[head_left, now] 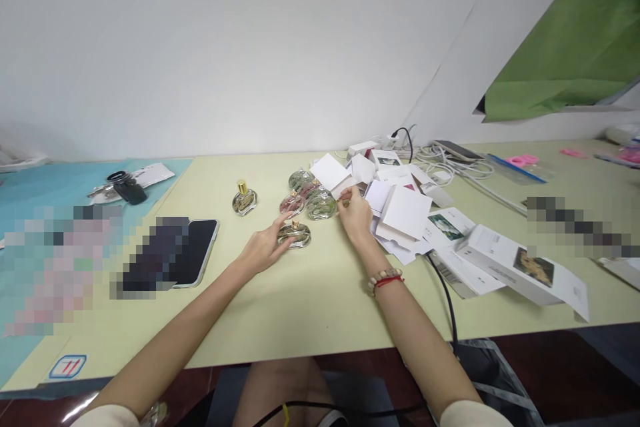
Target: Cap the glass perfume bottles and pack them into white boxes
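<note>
My left hand grips a round glass perfume bottle lying on the pale yellow table, fingers curled around its left side. My right hand is pinched shut on something small and gold-coloured, likely a cap, right of a green-tinted bottle. A pink bottle and another clear bottle cluster just behind. One bottle with a gold cap stands apart to the left.
A heap of white folded cartons and leaflets lies right of my hands, with a longer white box further right. A phone rests at left, cables and a power strip at the back, green paper on the wall.
</note>
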Motion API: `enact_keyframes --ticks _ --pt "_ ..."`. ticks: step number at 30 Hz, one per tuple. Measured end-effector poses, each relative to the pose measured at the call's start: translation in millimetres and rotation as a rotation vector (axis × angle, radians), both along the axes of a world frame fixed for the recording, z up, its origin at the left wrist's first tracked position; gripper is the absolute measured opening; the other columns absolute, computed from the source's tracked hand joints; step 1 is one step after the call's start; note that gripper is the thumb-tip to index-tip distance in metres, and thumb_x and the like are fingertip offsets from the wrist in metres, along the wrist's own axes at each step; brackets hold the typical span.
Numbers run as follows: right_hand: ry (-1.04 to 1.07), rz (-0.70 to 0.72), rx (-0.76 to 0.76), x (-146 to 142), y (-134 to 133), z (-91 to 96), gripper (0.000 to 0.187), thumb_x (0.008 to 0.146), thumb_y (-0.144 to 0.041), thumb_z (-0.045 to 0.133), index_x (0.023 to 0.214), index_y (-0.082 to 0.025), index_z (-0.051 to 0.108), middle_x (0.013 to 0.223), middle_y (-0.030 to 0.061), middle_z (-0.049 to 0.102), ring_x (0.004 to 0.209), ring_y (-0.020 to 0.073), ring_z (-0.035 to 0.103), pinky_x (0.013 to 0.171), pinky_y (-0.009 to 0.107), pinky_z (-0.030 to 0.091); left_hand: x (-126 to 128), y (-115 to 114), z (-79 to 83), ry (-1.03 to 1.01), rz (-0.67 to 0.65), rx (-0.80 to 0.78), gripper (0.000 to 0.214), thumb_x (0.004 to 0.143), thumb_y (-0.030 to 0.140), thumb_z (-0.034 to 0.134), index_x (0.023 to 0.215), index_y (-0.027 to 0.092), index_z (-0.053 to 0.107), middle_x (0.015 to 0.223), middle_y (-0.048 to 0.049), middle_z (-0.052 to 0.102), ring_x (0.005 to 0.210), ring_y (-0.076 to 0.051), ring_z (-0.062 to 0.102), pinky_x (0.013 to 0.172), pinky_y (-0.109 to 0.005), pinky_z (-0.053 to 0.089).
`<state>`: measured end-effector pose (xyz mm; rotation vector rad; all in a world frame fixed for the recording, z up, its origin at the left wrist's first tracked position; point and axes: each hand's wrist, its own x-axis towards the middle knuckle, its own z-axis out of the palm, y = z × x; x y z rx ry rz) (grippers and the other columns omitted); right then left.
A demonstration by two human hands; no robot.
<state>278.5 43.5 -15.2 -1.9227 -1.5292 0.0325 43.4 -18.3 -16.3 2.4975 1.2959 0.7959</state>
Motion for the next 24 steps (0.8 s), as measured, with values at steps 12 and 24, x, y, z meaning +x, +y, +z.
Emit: enact_keyframes --ticks 12,24 --pt "-0.045 0.087 -0.068 2.9 2.7 -4.2 0.045 0.079 -0.026 0.046 0.122 -0.016 0.038 0.088 0.0080 0.060 0.079 0.0186 0.055 0.064 0.025 0.036 -0.2 -0.4 1.2 0.010 -0.005 -0.003 0.052 0.088 0.041 0.034 0.133 0.019 0.019 0.079 -0.0019 0.060 0.076 -0.016 0.062 0.067 -0.026 0.044" --pt "-0.063 0.130 -0.015 2.8 3.4 -6.4 0.035 0.074 -0.021 0.050 0.108 -0.019 0.048 0.099 0.0053 0.056 0.086 0.0169 0.051 0.066 0.024 0.036 0.5 -1.9 2.6 0.004 0.002 0.003 0.049 0.088 0.040 0.034 0.131 0.020 0.022 0.080 -0.0020 0.061 0.077 -0.016 0.062 0.066 -0.025 0.044"
